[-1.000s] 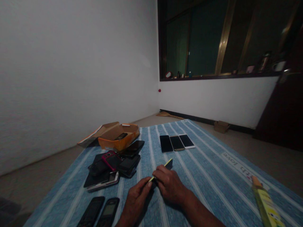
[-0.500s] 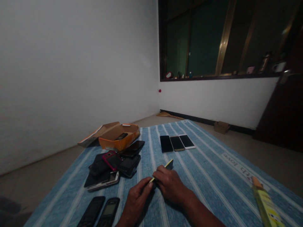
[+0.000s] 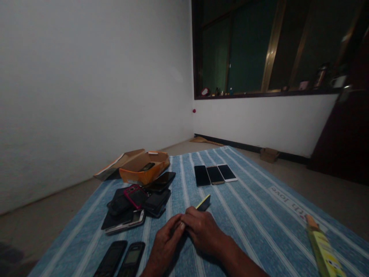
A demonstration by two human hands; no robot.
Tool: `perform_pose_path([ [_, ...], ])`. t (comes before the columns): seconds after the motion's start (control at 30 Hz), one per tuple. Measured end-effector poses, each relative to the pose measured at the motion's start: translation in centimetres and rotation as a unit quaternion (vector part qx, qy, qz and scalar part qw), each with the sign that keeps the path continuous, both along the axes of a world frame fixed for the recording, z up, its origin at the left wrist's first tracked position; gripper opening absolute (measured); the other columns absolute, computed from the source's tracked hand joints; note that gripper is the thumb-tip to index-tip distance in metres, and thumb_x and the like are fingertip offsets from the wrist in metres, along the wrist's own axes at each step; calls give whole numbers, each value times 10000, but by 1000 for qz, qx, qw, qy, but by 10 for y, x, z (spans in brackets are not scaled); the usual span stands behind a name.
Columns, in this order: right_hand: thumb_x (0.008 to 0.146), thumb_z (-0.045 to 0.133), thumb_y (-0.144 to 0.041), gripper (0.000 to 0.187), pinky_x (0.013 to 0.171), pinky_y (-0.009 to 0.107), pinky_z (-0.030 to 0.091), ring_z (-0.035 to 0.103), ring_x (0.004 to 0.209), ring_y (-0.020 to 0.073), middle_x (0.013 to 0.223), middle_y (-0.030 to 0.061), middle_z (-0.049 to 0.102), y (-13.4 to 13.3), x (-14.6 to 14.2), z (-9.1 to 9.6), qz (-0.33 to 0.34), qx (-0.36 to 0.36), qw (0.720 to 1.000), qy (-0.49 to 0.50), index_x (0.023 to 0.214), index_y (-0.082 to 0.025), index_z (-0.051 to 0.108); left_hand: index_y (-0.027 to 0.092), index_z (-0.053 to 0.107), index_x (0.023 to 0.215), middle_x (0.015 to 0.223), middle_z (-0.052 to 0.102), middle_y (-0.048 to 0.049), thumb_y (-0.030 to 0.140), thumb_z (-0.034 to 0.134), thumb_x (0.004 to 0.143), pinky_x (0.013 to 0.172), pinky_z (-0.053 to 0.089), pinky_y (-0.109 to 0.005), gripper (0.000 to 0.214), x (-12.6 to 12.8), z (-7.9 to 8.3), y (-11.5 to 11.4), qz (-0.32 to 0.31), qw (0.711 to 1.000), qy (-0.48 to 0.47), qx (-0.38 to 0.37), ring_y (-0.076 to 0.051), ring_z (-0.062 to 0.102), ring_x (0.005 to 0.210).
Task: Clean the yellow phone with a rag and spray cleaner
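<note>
Both my hands meet over the blue striped cloth around a phone [image 3: 204, 203] with a yellow-green edge, tilted up on its side. My right hand [image 3: 203, 229] wraps over its middle, leaving only the far end showing. My left hand [image 3: 168, 234] is closed at the near end, fingertips touching the right hand's; the phone's near end is hidden. Left of my hands is a heap of phones, among them a pink-framed phone [image 3: 135, 196] and a silver-edged phone [image 3: 127, 225]. Two keypad phones, a black one [image 3: 111, 258] and one with a grey screen [image 3: 132, 259], lie nearer me.
Beyond my hands, a black phone [image 3: 202, 176], a gold phone [image 3: 215, 175] and a white phone [image 3: 227, 172] lie in a row. An opened orange box [image 3: 144, 175] holds a phone. A yellow-green bottle [image 3: 324, 250] lies at the right edge of the cloth [image 3: 248, 215].
My right hand has slid down along the phone toward my left, covering the edge between them and exposing more of the far end. My left hand has hardly moved.
</note>
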State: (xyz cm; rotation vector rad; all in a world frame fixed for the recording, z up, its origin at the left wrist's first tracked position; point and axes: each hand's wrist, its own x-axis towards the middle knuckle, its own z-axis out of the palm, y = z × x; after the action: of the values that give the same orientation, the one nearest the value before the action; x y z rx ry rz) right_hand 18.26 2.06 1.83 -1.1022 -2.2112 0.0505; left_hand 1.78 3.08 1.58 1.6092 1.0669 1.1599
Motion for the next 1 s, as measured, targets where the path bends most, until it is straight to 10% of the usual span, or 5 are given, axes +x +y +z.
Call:
perform_pose_path([
  [1.0, 913, 505, -95, 153, 638, 249, 408, 609, 806, 177, 943, 56, 626, -1, -6, -2, 9, -13, 1000, -10, 994, -168, 612, 199, 782, 1037, 1075, 795, -98, 602, 800, 643, 978, 548, -405, 565, -8, -4, 4, 1, 999, -33, -43, -328, 710, 1065],
])
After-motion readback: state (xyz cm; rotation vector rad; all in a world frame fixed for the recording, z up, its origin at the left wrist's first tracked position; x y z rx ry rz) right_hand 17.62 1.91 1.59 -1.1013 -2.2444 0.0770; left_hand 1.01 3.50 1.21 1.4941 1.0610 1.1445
